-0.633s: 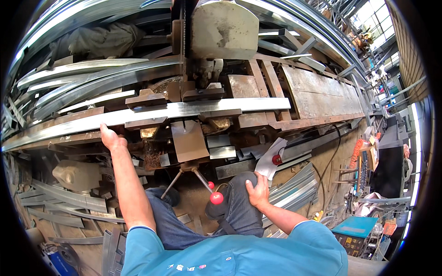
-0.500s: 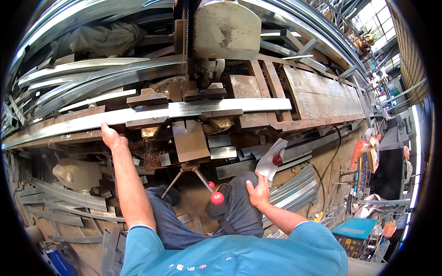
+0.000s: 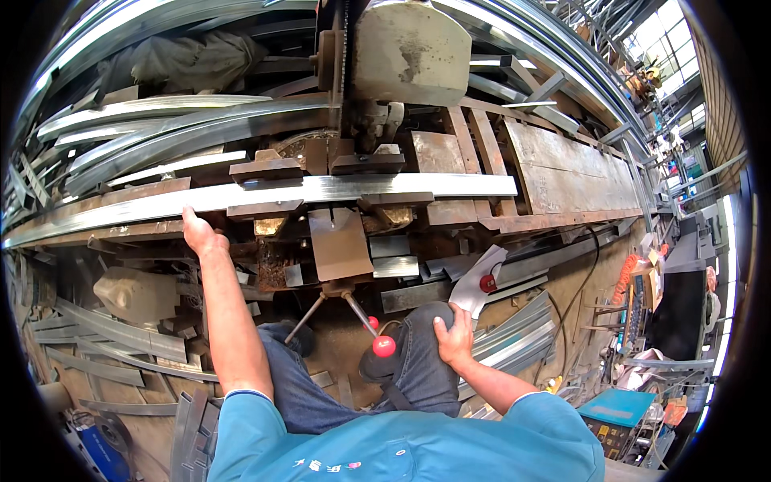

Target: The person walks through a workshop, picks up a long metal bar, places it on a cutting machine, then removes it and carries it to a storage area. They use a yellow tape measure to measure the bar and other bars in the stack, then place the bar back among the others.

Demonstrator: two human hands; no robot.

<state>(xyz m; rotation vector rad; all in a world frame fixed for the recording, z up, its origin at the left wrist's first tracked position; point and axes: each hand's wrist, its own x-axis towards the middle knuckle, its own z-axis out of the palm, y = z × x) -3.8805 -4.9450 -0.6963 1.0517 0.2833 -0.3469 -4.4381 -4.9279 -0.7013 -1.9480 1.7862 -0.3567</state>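
Silver metal, one long bar point(image 3: 321, 189) starts at the far left and runs lengthwise over one rusty machine bed point(image 3: 562, 220). On the bar's near side at the left sits one cream container point(image 3: 136, 293), well apart from it. Next comes the left hand point(image 3: 205, 233), one fingertip at the bar's near edge; whether it grips, I cannot tell. Four dark blocks point(image 3: 266, 169) flank the bar, two beyond it and two on the near side. Just nearer than the bar slopes one tan plate point(image 3: 341, 247), then two rods point(image 3: 305, 319) and two red knobs point(image 3: 384, 346). Beyond the bar stands one pale housing point(image 3: 411, 52). On the near side, apart from the bar, the right hand point(image 3: 455, 339) rests loosely, fingers extended, on one knee point(image 3: 426, 328); past its fingertips lie one white sheet point(image 3: 472, 293) and one red round piece point(image 3: 487, 283).
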